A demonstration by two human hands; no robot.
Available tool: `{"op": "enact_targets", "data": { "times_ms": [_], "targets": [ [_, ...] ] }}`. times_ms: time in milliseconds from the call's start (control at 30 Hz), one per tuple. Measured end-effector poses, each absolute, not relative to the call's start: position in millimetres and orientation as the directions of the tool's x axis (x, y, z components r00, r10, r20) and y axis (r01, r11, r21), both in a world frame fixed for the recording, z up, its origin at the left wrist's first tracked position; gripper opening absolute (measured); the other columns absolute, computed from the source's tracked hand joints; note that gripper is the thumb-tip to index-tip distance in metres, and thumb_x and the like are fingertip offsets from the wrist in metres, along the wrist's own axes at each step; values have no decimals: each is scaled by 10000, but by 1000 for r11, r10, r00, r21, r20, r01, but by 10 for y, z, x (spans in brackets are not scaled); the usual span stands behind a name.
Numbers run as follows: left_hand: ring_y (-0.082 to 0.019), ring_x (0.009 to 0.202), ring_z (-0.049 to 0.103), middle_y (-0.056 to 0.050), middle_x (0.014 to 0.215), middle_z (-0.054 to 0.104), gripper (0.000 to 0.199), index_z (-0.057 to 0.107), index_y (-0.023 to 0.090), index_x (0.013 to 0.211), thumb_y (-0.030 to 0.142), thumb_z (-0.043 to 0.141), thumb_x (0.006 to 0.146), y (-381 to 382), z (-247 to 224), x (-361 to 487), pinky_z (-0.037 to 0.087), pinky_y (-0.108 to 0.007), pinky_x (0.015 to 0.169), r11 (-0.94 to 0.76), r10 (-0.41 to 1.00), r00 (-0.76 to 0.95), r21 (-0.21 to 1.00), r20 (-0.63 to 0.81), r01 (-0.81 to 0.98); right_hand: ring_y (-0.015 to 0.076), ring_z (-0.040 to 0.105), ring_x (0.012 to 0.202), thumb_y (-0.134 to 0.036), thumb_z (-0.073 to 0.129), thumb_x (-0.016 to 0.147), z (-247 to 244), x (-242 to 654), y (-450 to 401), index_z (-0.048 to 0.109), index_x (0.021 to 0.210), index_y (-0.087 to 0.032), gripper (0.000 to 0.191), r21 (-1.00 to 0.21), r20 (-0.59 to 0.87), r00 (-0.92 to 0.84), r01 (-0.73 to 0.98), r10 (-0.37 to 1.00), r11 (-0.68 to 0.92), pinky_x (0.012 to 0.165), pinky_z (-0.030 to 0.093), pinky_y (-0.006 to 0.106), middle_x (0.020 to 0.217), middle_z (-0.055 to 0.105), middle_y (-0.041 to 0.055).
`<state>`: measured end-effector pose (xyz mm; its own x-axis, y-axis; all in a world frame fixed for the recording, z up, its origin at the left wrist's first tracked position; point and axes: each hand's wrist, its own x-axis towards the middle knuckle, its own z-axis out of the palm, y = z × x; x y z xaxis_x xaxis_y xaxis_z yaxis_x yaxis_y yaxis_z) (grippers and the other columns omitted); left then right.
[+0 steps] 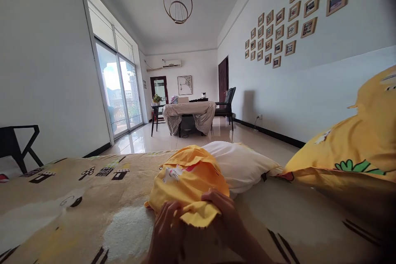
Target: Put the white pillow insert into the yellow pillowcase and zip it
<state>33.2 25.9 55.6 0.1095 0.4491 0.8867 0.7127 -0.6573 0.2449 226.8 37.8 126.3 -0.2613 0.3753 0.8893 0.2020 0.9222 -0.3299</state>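
A yellow pillowcase [182,177] with a printed white animal face lies bunched on the bed in front of me, its near edge folded up between my hands. My left hand [167,218] has its fingers curled on the left part of that edge. On the right part, my right hand [219,206] grips the cloth with bent fingers. Part of the fingers of both hands is hidden in the folds. Just beyond the pillowcase rests a white pillow [244,165], partly covered by the yellow cloth.
A beige patterned blanket [102,189] covers the bed. At the right stands a yellow pillow [349,140] with a green leaf print. Past the bed are a cloth-covered table [188,109], a black chair [227,105] and glass sliding doors [119,90]. A black frame [21,144] is at the left.
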Motion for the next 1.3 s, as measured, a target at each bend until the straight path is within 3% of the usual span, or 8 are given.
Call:
{"op": "enact_targets", "data": {
  "times_ms": [167,367,500,667,800,933,1100,1300],
  "targets": [
    [-230,1007,573,-91,1048,624,259,553,184,1071,223,529,816,745,-13,32,472,-376,879,-359,538,-91,325,838,875,149,606,633,-199,465,824,1429,2309,476,607,838,-215,143,-461,855,-158,202,494,864,567,453,231,736,664,4],
    [-284,1050,578,-136,1139,623,390,515,167,1171,157,519,781,1005,-194,-316,463,-411,812,-66,650,-357,517,671,853,186,638,758,-229,480,857,2020,2307,522,637,841,-214,158,-339,885,-231,273,403,900,687,474,285,822,701,35],
    [-295,1068,567,-124,1157,626,356,523,171,1158,212,536,805,1033,-108,-245,420,-433,872,-87,663,-339,518,668,851,178,627,745,-209,487,848,2480,2367,467,638,818,-217,155,-244,901,-244,399,358,884,694,452,275,807,694,27],
    [-256,888,592,-94,916,634,232,558,140,986,130,458,777,997,78,-65,460,-374,764,-216,613,-298,518,732,828,175,599,726,-158,511,801,2860,2501,384,662,789,-215,162,-144,936,-193,550,293,822,691,447,278,766,654,23],
    [-206,854,583,-67,893,614,218,584,164,932,133,458,757,838,303,-56,482,-316,740,-360,537,-245,483,807,798,205,555,794,-148,601,733,3133,2682,356,701,767,-195,116,-134,964,-69,707,257,694,701,437,320,812,586,50],
    [-207,902,560,-79,940,586,231,613,173,922,149,467,744,642,661,-113,479,-323,783,-422,459,-216,426,862,801,202,539,722,-164,629,740,3433,2877,320,706,758,-183,82,-249,920,6,781,392,573,688,423,334,720,581,39],
    [-193,807,570,-55,823,619,162,605,166,877,188,514,745,569,1367,-237,449,-302,767,-428,481,-138,369,866,825,185,542,534,-143,588,776,3737,3025,315,663,784,-172,80,-501,806,133,671,576,547,572,448,322,543,562,29],
    [-124,674,502,0,706,537,195,562,116,873,244,424,821,770,1625,-373,348,-240,638,-266,507,-353,532,786,804,222,623,469,-144,520,811,3522,2972,606,576,927,-165,130,-804,559,183,356,808,476,442,482,315,579,642,58]
  ]
}}
